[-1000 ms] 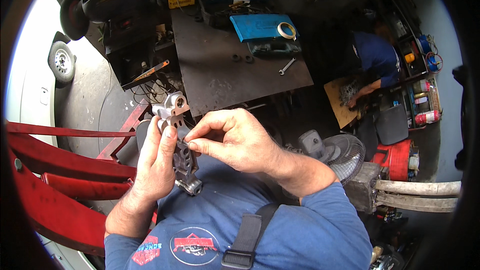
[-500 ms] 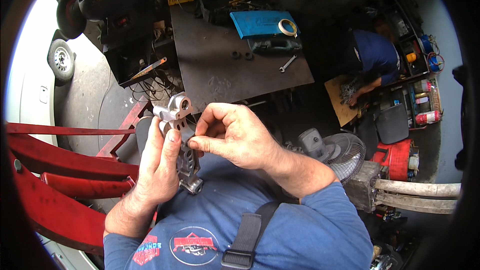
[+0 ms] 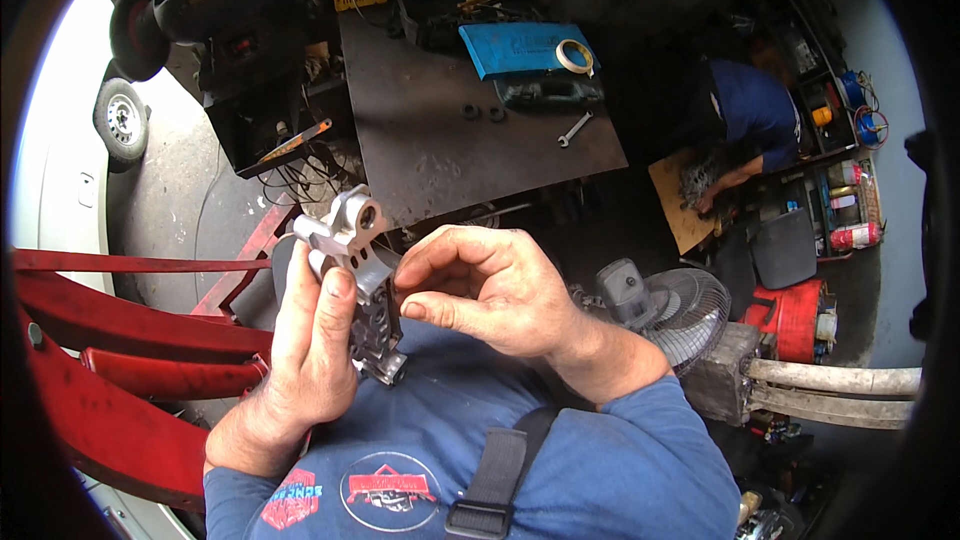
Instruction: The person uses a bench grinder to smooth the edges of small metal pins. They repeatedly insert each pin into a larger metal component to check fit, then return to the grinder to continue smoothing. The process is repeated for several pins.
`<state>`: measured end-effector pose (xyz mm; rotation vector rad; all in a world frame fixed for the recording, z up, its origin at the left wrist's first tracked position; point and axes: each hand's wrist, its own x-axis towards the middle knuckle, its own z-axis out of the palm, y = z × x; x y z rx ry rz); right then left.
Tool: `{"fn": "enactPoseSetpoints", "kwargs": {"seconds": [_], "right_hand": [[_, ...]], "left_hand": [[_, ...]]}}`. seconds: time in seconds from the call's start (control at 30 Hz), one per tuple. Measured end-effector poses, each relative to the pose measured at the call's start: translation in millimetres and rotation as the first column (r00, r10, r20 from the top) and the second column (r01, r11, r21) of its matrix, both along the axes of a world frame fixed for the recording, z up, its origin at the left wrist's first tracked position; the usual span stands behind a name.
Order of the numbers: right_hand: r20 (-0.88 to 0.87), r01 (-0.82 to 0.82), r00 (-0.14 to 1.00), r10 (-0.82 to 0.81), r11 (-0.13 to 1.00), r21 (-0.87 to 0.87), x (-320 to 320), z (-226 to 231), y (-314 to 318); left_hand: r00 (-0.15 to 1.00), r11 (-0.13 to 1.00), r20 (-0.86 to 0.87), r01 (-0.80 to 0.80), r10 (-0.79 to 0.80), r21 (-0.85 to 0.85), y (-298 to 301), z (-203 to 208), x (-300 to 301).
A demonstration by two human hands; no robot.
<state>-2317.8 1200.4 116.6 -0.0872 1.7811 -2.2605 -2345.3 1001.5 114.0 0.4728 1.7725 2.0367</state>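
Observation:
A silvery cast metal bracket (image 3: 372, 318) stands nearly upright before my chest, with a round bored eye at its top end and several holes and ribs along its body. My left hand (image 3: 318, 340) is closed on it from the left, thumb along the near side and fingers behind. Close by on the right is my right hand (image 3: 490, 290), its fingers bent and the thumb standing apart from them. Its fingertips reach the bracket's right edge; whether they touch it I cannot tell. Nothing shows between thumb and fingers.
Beyond my hands is a dark metal table (image 3: 420, 150) bearing a wrench (image 3: 574, 129), two black rings, a blue case (image 3: 515, 48) and a tape roll (image 3: 574, 56). Red steel beams (image 3: 130, 340) lie left, a fan (image 3: 685, 315) right. Another person (image 3: 755, 105) works at far right.
My right thumb and fingers have parted from their pinch at the bracket, and that hand has shifted slightly right. The bracket has turned a little in my left hand.

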Motion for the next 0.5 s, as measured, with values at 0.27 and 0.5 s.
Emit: {"fn": "enactPoseSetpoints", "kwargs": {"seconds": [0.27,0.5], "right_hand": [[-0.203,0.074,0.978,-0.050,0.991,0.111,2,0,-7],[-0.407,0.115,0.913,0.002,0.958,0.262,-1,4,-7]], "left_hand": [[0.990,0.994,-0.135,0.030,-0.044,-0.105,-2,2,6],[0.979,0.996,-0.200,0.026,-0.042,-0.081,-3,1,11]]}}
